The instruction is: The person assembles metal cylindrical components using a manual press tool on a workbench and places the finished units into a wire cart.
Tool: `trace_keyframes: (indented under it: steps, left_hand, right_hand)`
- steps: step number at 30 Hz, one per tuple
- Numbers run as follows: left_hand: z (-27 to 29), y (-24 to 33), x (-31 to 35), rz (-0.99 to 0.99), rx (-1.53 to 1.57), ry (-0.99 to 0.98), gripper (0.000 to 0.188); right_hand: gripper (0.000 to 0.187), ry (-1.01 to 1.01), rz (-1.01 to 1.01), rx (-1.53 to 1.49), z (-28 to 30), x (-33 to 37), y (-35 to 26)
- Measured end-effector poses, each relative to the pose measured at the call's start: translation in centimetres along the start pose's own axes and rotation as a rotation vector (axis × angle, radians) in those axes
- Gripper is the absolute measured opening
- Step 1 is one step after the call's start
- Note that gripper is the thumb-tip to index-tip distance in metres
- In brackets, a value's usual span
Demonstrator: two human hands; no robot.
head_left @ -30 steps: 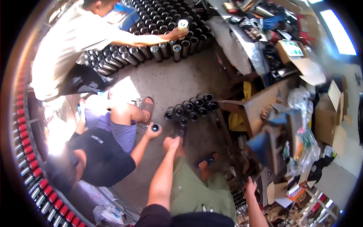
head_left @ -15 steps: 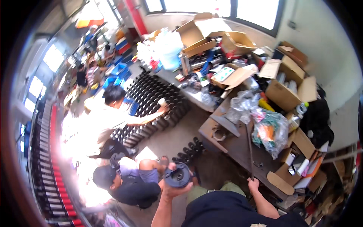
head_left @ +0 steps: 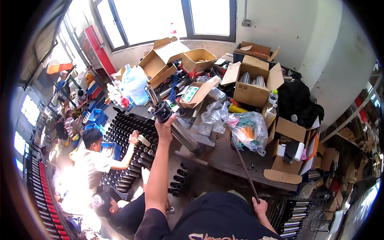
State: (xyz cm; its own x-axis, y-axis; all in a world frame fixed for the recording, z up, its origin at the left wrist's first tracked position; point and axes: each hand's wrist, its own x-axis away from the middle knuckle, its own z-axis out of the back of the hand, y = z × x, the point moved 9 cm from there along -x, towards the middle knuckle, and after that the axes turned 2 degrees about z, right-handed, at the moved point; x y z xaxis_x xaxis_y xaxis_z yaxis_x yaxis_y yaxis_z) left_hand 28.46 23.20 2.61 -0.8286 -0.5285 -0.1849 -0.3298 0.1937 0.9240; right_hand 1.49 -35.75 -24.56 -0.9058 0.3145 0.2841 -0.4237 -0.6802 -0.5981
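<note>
My left hand (head_left: 165, 127) is raised over the left end of the workbench (head_left: 220, 160). Its fingers are closed round the black collar of a silver metal tube (head_left: 184, 136). The tube slants down to the right, its lower end at the bench's left corner; I cannot tell whether it sits in the fixture there. At the bench's front edge my right hand (head_left: 260, 206) is closed on the lower end of a long thin metal rod (head_left: 247, 172). The rod's far end reaches up to a clear plastic bag (head_left: 249, 134) with orange and green contents.
Open cardboard boxes (head_left: 256, 90), bottles and a water jug (head_left: 134, 86) crowd the bench. At left, a co-worker (head_left: 90, 162) reaches over rows of black-ended tubes (head_left: 128, 136); another co-worker (head_left: 124, 214) sits close by my left arm. A wire rack (head_left: 296, 218) holds metal tubes at right.
My left hand has lifted from low before my body to over the bench, turning the black-collared tube into a slant. My right hand keeps the rod. The view has swung right.
</note>
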Motion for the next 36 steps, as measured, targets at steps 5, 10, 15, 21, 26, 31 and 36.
trace_keyframes:
  steps: [5, 10, 15, 21, 26, 31, 36]
  left_hand:
    - [-3.2, -2.4, -2.6, 0.321, -0.008, -0.209, 0.031]
    - [-5.5, -0.4, -1.2, -0.035, -0.273, -0.024, 0.045]
    - [-5.6, 2.5, 4.2, -0.423, -0.406, 0.191, 0.052]
    - [-4.4, 1.8, 8.1, -0.379, -0.409, 0.050, 0.080]
    - [-3.2, 0.7, 9.4, -0.349, -0.494, 0.415, 0.077]
    - [-4.5, -1.6, 5.2, -0.047, -0.249, -0.209, 0.038]
    - [-4.2, -1.6, 3.9, -0.007, -0.225, -0.365, 0.042]
  right_hand:
    - [0.050, 0.103, 0.095, -0.077, 2.7, 3.2, -3.4]
    - [0.042, 0.104, 0.229, -0.195, 4.4, 3.5, -9.6]
    - [0.040, 0.081, 0.302, -0.302, 5.6, 4.2, -13.2]
    - [0.039, 0.016, 0.284, -0.291, 6.3, 4.8, -13.7]
    - [0.038, -0.004, 0.328, -0.253, 6.7, 3.6, -15.9]
    - [0.036, 0.036, 0.397, -0.158, 8.8, 1.5, -17.9]
    - [0.032, 0.111, 0.583, -0.011, 13.5, -6.0, -20.7]
